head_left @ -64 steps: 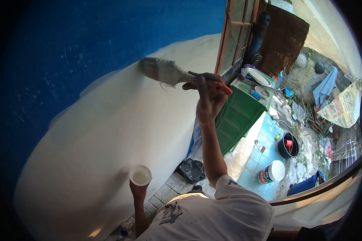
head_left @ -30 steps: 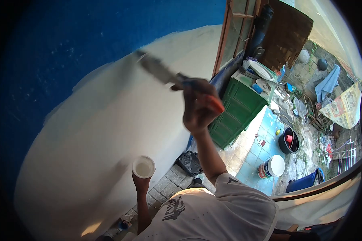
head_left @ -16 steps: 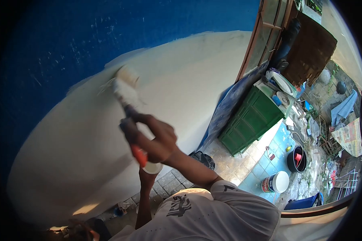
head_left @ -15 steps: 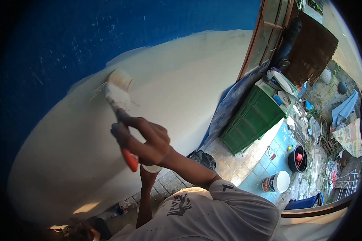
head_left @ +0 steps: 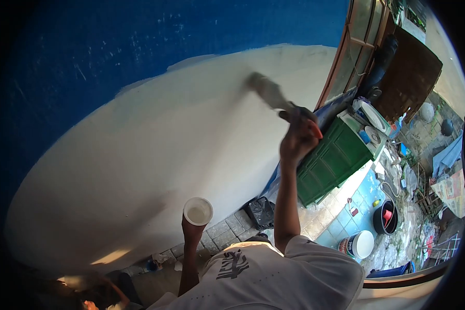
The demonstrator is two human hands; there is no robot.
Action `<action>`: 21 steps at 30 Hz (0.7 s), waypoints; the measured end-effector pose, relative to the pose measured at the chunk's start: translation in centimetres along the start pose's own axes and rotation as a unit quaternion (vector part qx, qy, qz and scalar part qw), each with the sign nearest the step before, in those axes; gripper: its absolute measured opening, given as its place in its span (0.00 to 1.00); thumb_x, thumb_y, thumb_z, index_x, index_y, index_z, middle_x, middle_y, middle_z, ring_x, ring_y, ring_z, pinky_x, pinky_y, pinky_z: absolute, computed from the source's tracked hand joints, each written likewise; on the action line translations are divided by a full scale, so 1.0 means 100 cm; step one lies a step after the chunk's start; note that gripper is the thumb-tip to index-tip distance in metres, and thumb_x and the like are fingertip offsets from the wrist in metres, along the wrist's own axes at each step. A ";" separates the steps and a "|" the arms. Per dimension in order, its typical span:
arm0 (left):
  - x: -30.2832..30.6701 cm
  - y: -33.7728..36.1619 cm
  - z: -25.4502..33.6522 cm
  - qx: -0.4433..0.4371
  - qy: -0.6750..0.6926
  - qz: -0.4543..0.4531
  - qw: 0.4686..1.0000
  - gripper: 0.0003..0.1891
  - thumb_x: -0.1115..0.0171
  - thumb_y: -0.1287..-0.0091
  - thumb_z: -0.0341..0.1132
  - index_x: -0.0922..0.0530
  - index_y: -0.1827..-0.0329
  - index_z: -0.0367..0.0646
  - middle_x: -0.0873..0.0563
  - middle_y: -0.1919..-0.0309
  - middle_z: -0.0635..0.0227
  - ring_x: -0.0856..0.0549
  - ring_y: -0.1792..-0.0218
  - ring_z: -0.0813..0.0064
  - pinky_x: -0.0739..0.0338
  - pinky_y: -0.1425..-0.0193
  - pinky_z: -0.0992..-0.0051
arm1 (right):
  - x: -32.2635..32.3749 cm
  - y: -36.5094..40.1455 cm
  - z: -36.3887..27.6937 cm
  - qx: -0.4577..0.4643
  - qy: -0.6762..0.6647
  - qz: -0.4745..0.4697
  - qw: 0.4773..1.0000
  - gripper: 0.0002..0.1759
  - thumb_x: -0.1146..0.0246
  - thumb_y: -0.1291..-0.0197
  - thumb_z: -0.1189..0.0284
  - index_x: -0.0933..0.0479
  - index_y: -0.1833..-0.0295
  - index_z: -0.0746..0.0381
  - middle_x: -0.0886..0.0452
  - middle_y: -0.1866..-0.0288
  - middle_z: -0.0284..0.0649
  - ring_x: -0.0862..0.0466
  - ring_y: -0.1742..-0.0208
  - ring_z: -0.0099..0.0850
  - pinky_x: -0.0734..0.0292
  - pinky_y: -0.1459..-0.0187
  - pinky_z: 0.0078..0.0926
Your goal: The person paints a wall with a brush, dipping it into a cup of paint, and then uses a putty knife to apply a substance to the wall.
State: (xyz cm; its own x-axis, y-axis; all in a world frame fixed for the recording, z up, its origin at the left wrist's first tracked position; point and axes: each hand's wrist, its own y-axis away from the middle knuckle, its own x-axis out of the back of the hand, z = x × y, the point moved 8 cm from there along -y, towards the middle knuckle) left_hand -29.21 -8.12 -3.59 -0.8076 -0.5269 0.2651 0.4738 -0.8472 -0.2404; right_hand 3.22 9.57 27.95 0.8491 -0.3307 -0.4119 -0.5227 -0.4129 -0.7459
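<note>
My right hand (head_left: 298,138) is closed round the red handle of a paintbrush (head_left: 268,92), whose bristles are blurred and lie at or close to the white part of the wall (head_left: 181,134). Whether they touch it I cannot tell. Above the white area the wall is blue (head_left: 139,46), with a wavy border between the two colours. Lower down, my left hand (head_left: 192,229) holds a white cup (head_left: 198,211) upright, its round opening facing up and something pale inside.
To the right stand a green cabinet (head_left: 336,160) with items on top and a window frame (head_left: 354,46). A black bag (head_left: 261,213) lies by the wall. Beyond are a paint bucket (head_left: 363,244) and a black basin (head_left: 385,217). Part of another person (head_left: 120,294) shows at the lower left.
My right hand has swept the brush to the right across the wall, away from my left hand. The cup in my left hand has come into fuller view.
</note>
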 end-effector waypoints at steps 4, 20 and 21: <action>0.007 0.008 -0.001 0.000 -0.012 0.005 1.000 0.32 0.12 0.49 0.35 0.21 0.43 0.37 0.11 0.51 0.59 0.12 0.50 0.65 0.17 0.44 0.65 | 0.057 -0.012 0.012 -0.030 0.039 0.073 0.996 0.03 0.35 0.30 0.84 0.21 0.53 0.71 0.14 0.54 0.50 0.09 0.64 0.33 0.11 0.60 0.27; 0.015 0.032 0.024 0.020 -0.001 0.031 0.999 0.34 0.13 0.49 0.35 0.21 0.41 0.38 0.11 0.50 0.59 0.12 0.49 0.64 0.17 0.42 0.64 | -0.125 0.150 -0.140 -0.011 -0.219 -0.310 0.925 0.12 0.27 0.45 0.86 0.16 0.55 0.66 0.11 0.58 0.49 0.07 0.58 0.38 0.13 0.59 0.25; 0.021 0.038 0.025 0.021 0.001 0.039 0.999 0.33 0.12 0.49 0.36 0.21 0.42 0.37 0.11 0.51 0.59 0.12 0.50 0.64 0.17 0.43 0.64 | -0.127 0.154 -0.140 -0.019 -0.230 -0.340 0.912 0.11 0.29 0.43 0.87 0.16 0.55 0.67 0.11 0.58 0.49 0.07 0.57 0.39 0.13 0.57 0.26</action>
State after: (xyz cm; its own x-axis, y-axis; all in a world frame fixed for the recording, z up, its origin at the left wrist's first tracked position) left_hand -28.20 -12.62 -1.64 -0.7679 -0.5915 0.2461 0.5498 -0.8056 -0.2206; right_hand -16.67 -4.50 29.05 0.9159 0.3989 -0.0438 0.1408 -0.4217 -0.8957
